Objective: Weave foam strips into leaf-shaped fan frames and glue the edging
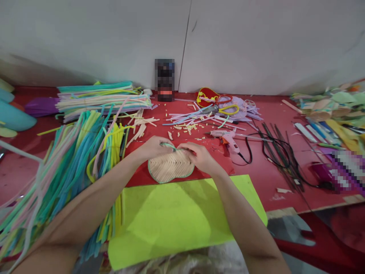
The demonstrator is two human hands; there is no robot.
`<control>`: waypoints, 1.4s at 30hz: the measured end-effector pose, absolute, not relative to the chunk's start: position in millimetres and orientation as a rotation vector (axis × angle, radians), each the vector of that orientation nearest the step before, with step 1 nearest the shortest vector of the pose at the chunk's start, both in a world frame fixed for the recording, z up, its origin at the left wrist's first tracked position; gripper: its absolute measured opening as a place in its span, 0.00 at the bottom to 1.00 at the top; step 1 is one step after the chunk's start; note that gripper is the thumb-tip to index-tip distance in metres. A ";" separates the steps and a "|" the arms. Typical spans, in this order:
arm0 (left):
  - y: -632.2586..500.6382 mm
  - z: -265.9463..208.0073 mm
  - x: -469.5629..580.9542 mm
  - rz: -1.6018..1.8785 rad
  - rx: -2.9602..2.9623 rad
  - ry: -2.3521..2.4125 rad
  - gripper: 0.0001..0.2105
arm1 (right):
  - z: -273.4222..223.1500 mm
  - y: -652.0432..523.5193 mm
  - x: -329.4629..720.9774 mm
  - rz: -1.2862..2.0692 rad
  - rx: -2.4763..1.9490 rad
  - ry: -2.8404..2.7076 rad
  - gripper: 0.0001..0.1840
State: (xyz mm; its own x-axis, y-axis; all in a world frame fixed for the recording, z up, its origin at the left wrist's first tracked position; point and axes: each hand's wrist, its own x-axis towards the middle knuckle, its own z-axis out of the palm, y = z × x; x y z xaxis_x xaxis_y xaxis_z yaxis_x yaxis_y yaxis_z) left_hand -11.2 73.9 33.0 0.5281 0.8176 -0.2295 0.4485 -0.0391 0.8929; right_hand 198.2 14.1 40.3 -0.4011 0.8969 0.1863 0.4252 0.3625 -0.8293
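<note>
A beige rounded piece (171,167), apparently made of pipe cleaners laid in a herringbone pattern, has a thin green edging along its rim. It lies over the red tabletop, close to the lime-green sheet. My left hand (154,147) pinches the piece's upper left edge, where a loop of the green edging shows by the fingers. On the upper right edge, my right hand (199,155) is closed with curled fingers. Both hands meet near the notch at the top middle, and the fingertips partly cover that spot.
Bundled pipe cleaners (105,97) are heaped at left. Behind the hands lie cut bits (188,128) and scissors (219,109). A glue gun (228,139) with a black cord rests at right. The lime-green sheet (171,217) covers the front edge; a phone (164,80) leans on the wall.
</note>
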 end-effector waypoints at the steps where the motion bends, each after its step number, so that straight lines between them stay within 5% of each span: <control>1: 74.0 32.5 -11.7 0.420 1.677 1.078 0.11 | 40.0 14.2 198.0 0.945 -1.143 -1.982 0.14; 42: 77.1 42.0 -18.8 0.354 1.812 1.041 0.15 | 37.7 9.6 191.7 0.919 -1.177 -1.915 0.13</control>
